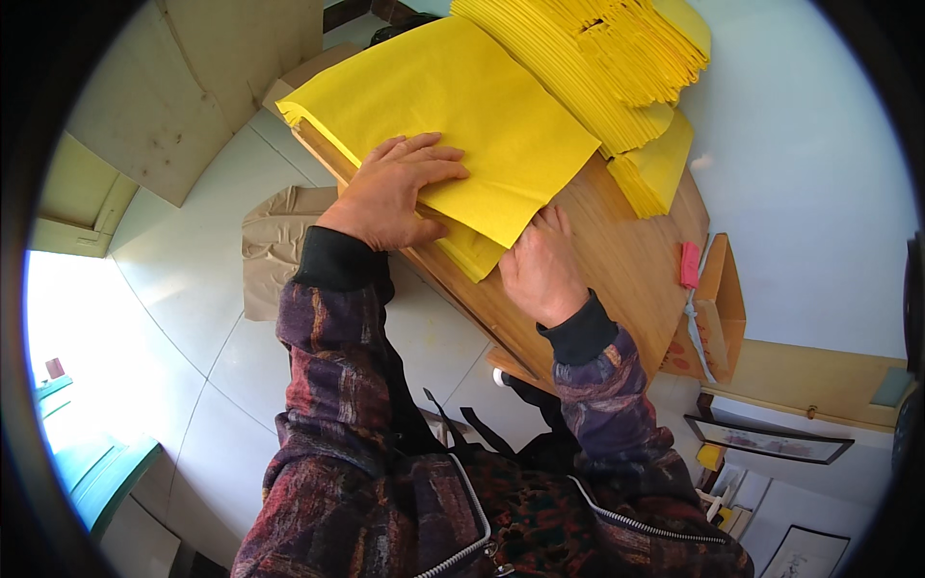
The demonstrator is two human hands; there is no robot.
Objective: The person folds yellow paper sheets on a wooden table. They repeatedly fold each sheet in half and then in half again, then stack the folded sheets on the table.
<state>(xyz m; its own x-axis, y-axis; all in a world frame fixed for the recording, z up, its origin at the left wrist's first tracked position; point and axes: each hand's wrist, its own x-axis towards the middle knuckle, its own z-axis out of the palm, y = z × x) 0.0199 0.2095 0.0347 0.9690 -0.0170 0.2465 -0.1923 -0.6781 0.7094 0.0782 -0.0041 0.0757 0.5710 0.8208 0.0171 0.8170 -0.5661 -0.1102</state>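
A stack of yellow paper sheets [477,108] lies at an angle across a wooden table [614,246], its left end folded over at the table edge. My left hand [397,188] rests flat on the near side of the top sheet, fingers spread and the thumb by the near edge. At the stack's near right corner, my right hand [542,267] has its curled fingers on the paper's edge; part of the thumb is hidden by the corner. Below that corner another yellow layer [473,253] shows, set apart from the top sheet.
Behind, a thick pile of folded yellow paper [578,72] leans near the white wall, with a smaller yellow bundle [654,166] beside it. A cardboard box [723,311] and a pink item [689,264] are at the table's right end. Crumpled brown paper [278,253] lies on the tiled floor.
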